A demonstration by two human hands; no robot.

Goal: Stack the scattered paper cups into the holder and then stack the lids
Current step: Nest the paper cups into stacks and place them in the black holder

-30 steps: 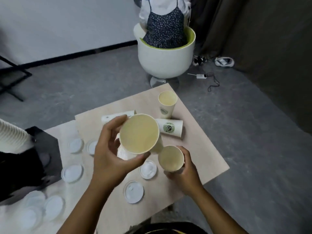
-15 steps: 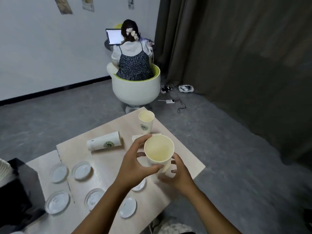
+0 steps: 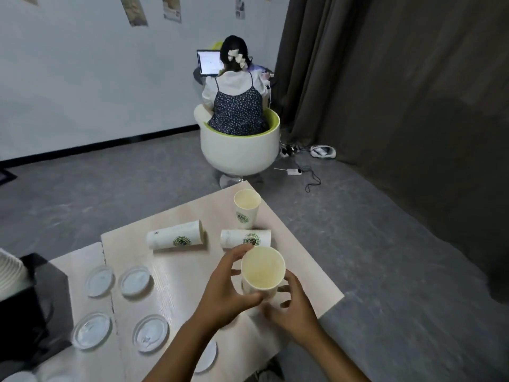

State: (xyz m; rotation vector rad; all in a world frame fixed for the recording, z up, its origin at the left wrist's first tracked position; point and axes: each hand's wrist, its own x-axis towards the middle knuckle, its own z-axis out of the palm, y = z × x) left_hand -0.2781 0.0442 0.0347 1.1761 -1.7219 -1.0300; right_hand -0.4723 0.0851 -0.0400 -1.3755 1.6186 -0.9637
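While the head view looks down over a pale wooden desk (image 3: 176, 274), both hands meet near its right edge around a nested pair of paper cups (image 3: 262, 268). The left hand (image 3: 227, 292) curls round the upper cup, thumb under its side and fingers over the far rim. The right hand (image 3: 296, 308) has its fingers bent round the lower cup beneath, though how firmly it grips is hard to tell. The open mouth of the held cups faces the camera.

1 cup (image 3: 246, 206) stands upright near the far corner of the desk. Just in front of it a second cup (image 3: 245, 238) lies on its side, touching or nearly touching the upright one. A third cup (image 3: 176, 237) lies on its side to the left, apart from both.

4 clear lids (image 3: 121, 306) lie flat in a loose square towards the left part of the desk, and another lid (image 3: 206, 357) shows partly under the left forearm by the near edge. At the far left edge of the view a stack of white cups (image 3: 9, 274) rises from a black holder (image 3: 33, 312).
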